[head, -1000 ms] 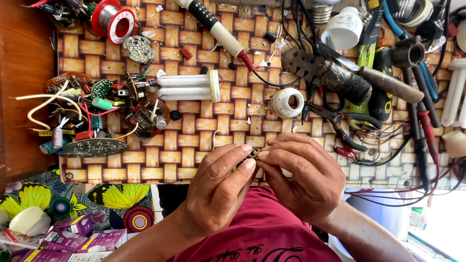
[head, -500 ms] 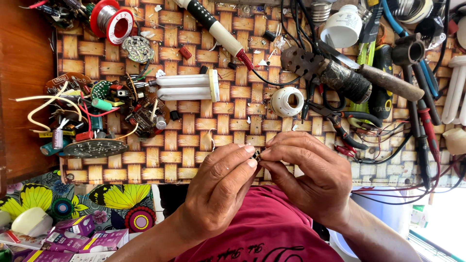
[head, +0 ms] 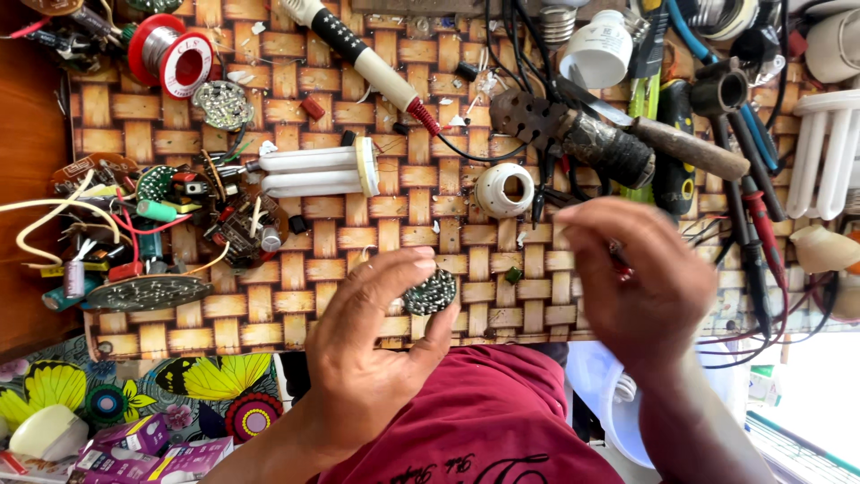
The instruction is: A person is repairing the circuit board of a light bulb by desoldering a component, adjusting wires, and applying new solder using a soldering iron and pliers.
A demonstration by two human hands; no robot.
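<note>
Pinching a small round LED circuit board [head: 429, 293] between thumb and fingertips, the left hand [head: 376, 358] held it above the woven desk [head: 358, 242]; the blurred right hand [head: 640, 282] hovered beside it, its grip impossible to tell, near the soldering iron [head: 609, 143].

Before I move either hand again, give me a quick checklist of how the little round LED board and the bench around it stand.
1. Left hand grips the round LED board between thumb and fingers: ok.
2. Board lifted off the woven mat or resting on it: cannot tell.
3. Right hand apart from the board, off to its right: ok.
4. What the right hand holds: cannot tell, it is blurred, only a bit of red shows.
5. Soldering iron lies on the mat, away from both hands: ok.
6. White lamp base sits between the hands, untouched: ok.
</note>
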